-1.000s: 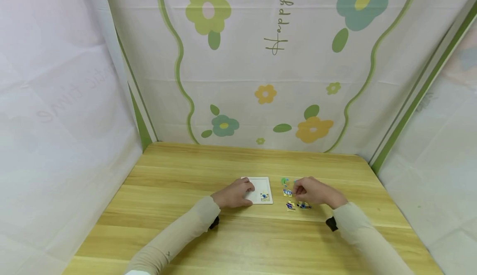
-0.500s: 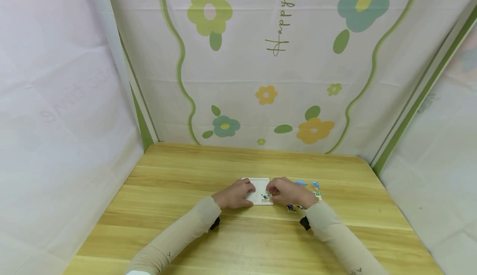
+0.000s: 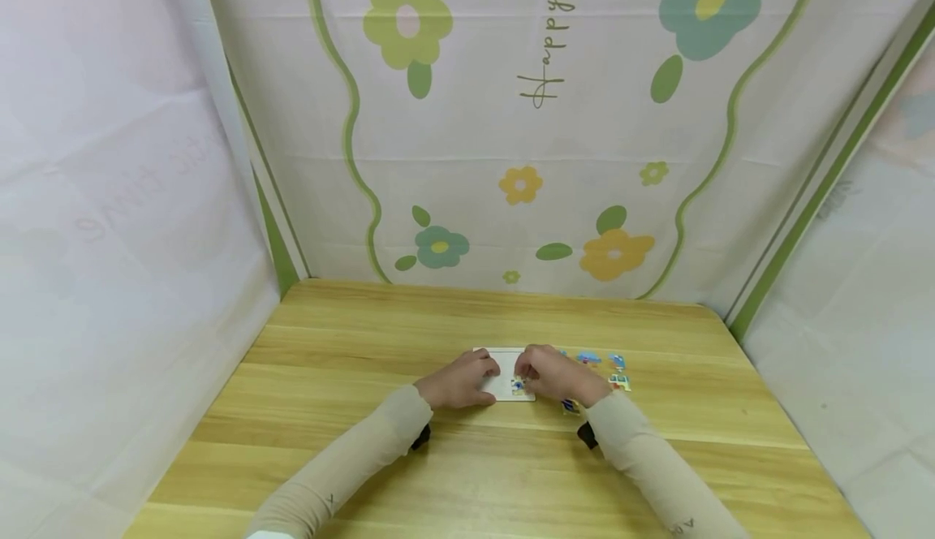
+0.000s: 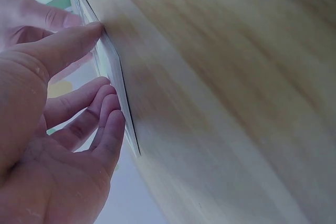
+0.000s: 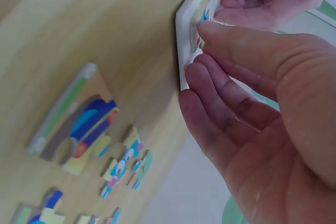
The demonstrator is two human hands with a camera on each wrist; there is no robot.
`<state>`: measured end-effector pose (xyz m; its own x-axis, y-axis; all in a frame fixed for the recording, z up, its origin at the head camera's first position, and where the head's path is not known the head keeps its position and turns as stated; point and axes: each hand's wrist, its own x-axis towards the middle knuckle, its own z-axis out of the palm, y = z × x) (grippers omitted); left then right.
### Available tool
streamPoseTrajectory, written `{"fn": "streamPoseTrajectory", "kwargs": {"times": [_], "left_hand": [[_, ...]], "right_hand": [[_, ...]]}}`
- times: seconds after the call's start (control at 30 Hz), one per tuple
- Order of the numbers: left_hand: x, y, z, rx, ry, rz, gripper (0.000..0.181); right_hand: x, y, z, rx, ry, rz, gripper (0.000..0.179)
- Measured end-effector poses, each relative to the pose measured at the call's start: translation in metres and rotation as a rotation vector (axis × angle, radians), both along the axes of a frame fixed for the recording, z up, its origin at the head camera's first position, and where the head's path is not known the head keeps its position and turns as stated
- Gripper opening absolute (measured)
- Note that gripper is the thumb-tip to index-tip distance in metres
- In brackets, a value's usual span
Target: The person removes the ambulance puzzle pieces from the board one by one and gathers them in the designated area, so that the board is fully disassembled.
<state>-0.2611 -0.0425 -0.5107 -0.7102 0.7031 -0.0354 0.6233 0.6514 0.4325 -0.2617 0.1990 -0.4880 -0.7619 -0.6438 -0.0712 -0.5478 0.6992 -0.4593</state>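
Observation:
A white puzzle board (image 3: 506, 360) lies on the table, its border raised. My left hand (image 3: 458, 380) holds its left side, the thumb (image 4: 79, 38) along the near edge and the curved fingers at the left edge. Over the board's right part, my right hand (image 3: 553, 371) pinches a jigsaw piece between thumb and fingers, mostly hidden by them. A colourful jigsaw piece (image 3: 518, 385) shows in the near right corner of the board, right at the right fingertips. In the right wrist view, the thumb (image 5: 226, 38) presses close over this printed area.
Several loose jigsaw pieces lie right of the board, partly behind the right hand, among them a blue one (image 3: 588, 357) and a yellow one (image 3: 620, 381). A larger piece with a green border (image 5: 79, 124) shows in the right wrist view. White flowered cloth (image 3: 467, 133) encloses the wooden table.
My right hand has moved left from the loose pieces to the board's right part, then shifted slightly further left. The left hand has stayed on the board's left side.

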Motion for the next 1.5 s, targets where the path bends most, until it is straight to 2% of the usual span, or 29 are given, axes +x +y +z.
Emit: {"fn": "streamPoseTrajectory", "kwargs": {"times": [0.2,0.43,0.57,0.9,1.17,1.5], "left_hand": [[-0.001,0.000,-0.001,0.004,0.003,-0.003,0.045],[0.001,0.000,0.002,-0.005,0.006,-0.002,0.046],[0.002,0.001,0.003,-0.009,0.003,-0.002,0.046],[0.003,-0.001,0.006,-0.003,-0.017,0.002,0.046],[0.001,-0.001,0.001,-0.003,-0.016,0.000,0.046],[0.003,-0.001,0.004,0.004,-0.025,-0.004,0.046]], "right_hand": [[-0.006,-0.001,0.006,-0.040,-0.048,-0.049,0.009],[-0.008,0.003,0.017,-0.039,-0.051,0.000,0.012],[-0.008,0.012,0.025,-0.031,-0.066,0.000,0.013],[0.001,0.066,0.033,-0.021,-0.104,-0.052,0.013],[0.016,0.113,0.040,-0.026,-0.147,-0.122,0.011],[0.026,0.158,0.028,-0.033,-0.167,-0.140,0.012]]}}
